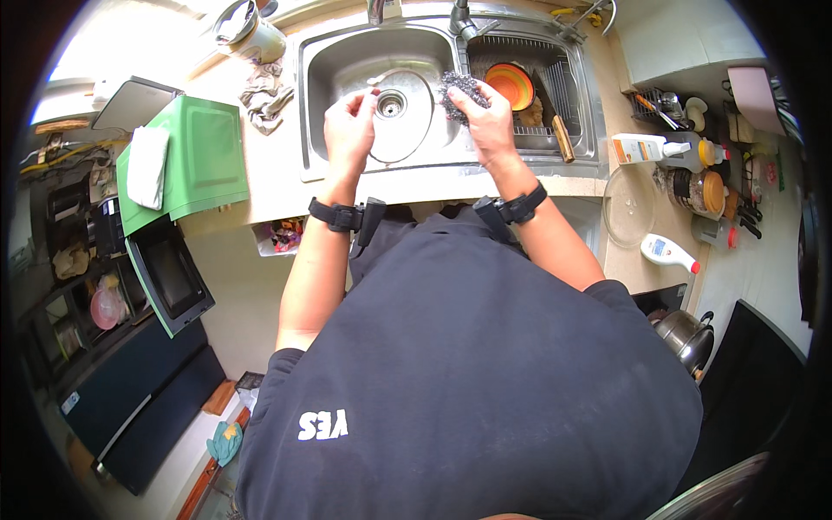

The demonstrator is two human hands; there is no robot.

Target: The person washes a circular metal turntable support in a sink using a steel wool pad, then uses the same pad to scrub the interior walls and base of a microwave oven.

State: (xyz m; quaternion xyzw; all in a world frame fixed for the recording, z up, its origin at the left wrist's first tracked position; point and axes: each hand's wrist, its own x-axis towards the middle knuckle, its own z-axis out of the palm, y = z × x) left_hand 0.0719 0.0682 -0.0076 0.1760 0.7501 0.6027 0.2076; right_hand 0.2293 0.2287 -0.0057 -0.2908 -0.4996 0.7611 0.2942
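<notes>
Over the left basin of the steel sink (315, 146), my left hand (351, 127) pinches a thin pale ring (433, 110), apparently a microwave turntable's roller ring. A small white part (376, 80) shows just beyond my fingertips. The drain (391, 104) is visible through the ring. My right hand (489, 120) grips a metal wire scrubber (460, 97) above the divider between the basins, near the ring's right side. Whether scrubber and ring touch I cannot tell. Behind that hand, an orange bowl (510, 86) sits in the wire rack of the right basin.
A faucet (462, 23) stands behind the divider. On the left are a crumpled cloth (265, 97) and a green microwave (201, 149), its door (170, 276) hanging open. A round glass plate (629, 214), spray bottle (650, 149) and white bottle (668, 252) lie on the right counter.
</notes>
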